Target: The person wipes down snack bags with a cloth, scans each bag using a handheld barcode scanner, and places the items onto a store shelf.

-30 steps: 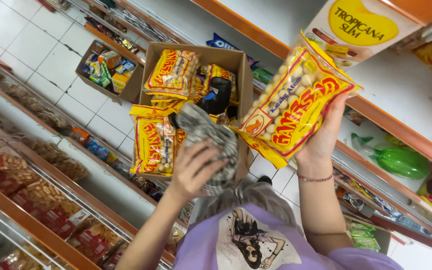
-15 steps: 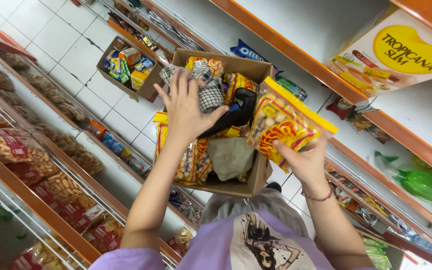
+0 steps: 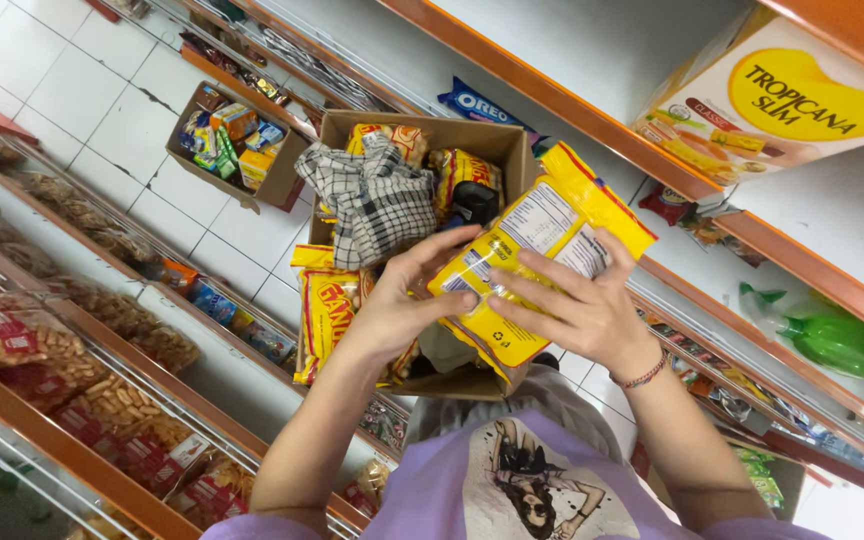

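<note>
Left hand (image 3: 407, 305): I curled its fingers round the yellow plastic snack packet (image 3: 532, 255), frame centre.
Right hand (image 3: 577, 305): I spread its fingers flat across that packet's back.

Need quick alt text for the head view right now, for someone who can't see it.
Both hands, left hand and right hand, hold a yellow snack packet over an open cardboard box of similar packets with a checked cloth, between store shelves.

The single head-worn camera looks steeply down, close over both hands (image 3: 492, 300) and an open cardboard box (image 3: 422, 140), with shelves flanking the tiled floor (image 3: 72, 90).
</note>
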